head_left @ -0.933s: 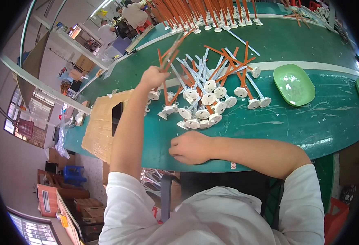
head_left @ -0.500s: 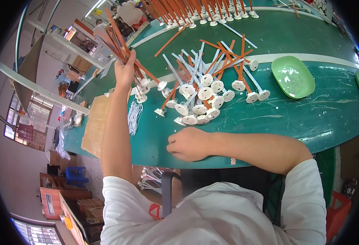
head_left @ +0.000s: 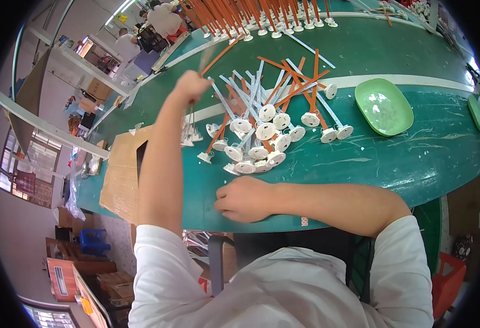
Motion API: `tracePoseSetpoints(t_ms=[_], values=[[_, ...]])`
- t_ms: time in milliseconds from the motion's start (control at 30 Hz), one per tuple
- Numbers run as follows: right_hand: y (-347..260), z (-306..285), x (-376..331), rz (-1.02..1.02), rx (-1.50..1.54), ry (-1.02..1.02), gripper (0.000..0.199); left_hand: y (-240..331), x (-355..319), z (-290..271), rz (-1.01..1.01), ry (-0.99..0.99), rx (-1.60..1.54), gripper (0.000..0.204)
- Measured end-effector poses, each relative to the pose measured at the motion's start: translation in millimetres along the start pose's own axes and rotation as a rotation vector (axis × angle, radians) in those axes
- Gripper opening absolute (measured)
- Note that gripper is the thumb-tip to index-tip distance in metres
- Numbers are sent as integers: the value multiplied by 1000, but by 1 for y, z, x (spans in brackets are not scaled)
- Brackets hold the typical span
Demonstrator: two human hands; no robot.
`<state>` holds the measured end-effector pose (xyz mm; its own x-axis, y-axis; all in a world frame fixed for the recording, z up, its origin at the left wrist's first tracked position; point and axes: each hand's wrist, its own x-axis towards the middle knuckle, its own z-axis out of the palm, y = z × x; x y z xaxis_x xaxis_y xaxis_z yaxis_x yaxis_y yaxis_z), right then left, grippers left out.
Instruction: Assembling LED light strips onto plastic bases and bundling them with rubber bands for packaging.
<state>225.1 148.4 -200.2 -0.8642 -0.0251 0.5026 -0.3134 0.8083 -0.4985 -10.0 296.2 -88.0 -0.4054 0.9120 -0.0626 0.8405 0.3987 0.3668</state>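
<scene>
1. While curled tight, L hand [head_left: 192,86] fingers pinch one orange rod [head_left: 222,53], blurred, raised above green table [head_left: 426,158].
2. R hand [head_left: 245,199] rests loosely curled on table near front edge; whether it grips anything, cannot tell.
3. Pile of orange & white rods w/ round white bases [head_left: 267,126] lies between the hands & beyond.
4. Open green surface to R of pile, up to green dish [head_left: 383,106].
5. Cardboard sheet [head_left: 121,172] overhangs L table edge.
6. Row of upright rods [head_left: 251,16] blocks far side.
</scene>
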Motion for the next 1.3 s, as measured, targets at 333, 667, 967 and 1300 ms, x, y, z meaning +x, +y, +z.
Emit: tracePoseSetpoints(t_ms=[333, 667, 967, 1300], values=[[-3, -4, 1, 5, -5, -19, 12, 12, 9, 32, -51, 163, 200, 40], [-5, -6, 2, 44, -18, -101, 13, 12, -24, -6, 29, 243, -365, 28], [-5, -1, -1, -2, -16, -63, 11, -3, -80, -64, 195, 567, -1089, 27], [-2, -6, -1, -56, -21, -42, 12, -5, -199, -58, 369, 371, -1156, 17]])
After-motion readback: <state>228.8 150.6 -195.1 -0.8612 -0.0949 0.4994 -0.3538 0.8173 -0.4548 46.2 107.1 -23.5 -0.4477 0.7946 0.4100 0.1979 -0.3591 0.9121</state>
